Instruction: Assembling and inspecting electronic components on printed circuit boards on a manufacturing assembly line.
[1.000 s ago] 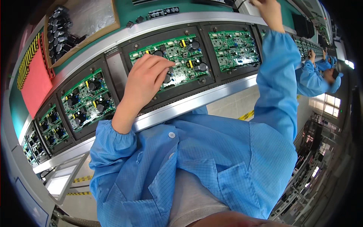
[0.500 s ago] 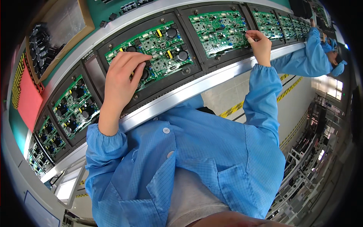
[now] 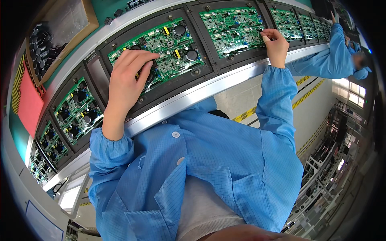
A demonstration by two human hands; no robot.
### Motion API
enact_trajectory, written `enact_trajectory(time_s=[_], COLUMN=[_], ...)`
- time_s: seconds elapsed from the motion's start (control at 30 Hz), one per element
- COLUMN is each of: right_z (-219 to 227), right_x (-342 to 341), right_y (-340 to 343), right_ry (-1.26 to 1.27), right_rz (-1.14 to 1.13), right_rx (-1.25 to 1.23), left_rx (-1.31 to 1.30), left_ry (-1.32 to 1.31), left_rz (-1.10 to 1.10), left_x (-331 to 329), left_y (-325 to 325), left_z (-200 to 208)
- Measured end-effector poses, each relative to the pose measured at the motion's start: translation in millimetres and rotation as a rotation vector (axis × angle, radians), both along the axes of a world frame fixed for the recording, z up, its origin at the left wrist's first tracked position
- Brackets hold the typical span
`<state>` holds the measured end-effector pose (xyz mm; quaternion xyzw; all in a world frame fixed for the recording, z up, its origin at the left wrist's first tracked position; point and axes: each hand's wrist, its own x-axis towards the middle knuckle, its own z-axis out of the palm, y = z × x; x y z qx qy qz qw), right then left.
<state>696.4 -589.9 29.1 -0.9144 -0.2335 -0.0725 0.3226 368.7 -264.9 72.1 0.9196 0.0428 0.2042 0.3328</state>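
**Left hand over one circuit board, right hand at the edge of the next**

The first green board sits in a black frame on the line, directly in front of the person. It carries round black capacitors and yellow parts. The left hand covers its left part, palm down. Its grip is loosely curled and partly open, the thumb tip apart from the forefinger; no held part shows, though the palm side is hidden.

The second board lies just to the right in its own frame, without the large black capacitors of the first. At its right edge, the right hand's grip has thumb and forefinger drawn close together; whether a small part is between them, or whether they touch the board, I cannot tell.

More framed boards run off both ways: a populated one to the left, others to the right. A bright metal rail borders the row on the person's side.

Beyond the row, on the green counter, a cardboard box holds black components and clear plastic. A red sheet lies near the box. At far right is a co-worker in blue; yellow-and-black tape marks the floor.
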Motion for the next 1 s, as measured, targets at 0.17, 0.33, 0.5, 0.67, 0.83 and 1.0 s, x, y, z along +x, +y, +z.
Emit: enact_trajectory(time_s=[0.17, 0.33, 0.5, 0.67, 0.83, 1.0], right_z=[2, 1, -8, -3, 31, 75], right_x=[-5, -9, -11, -14, -3, 11], right_y=[4, 5, 10, 17, 18, 58], right_ry=[-0.004, -0.032, -0.051, -0.043, -0.083, -0.037], right_rz=[-0.032, -0.061, -0.112, -0.153, -0.09, 0.168], right_rx=[-0.023, -0.057, -0.073, -0.165, -0.36, -0.043], left_rx=[-0.003, 0.002, 0.007, 0.029, 0.006, 0.013], left_ry=[-0.006, 0.003, 0.007, -0.028, -0.017, -0.011], left_rz=[-0.003, -0.02, -0.011, -0.002, -0.02, 0.02], left_x=[2, 1, 0, 3, 8, 6], left_y=[0, 1, 0, 0, -2, -5], left_z=[-1, -1, 0, 1, 4, 6])
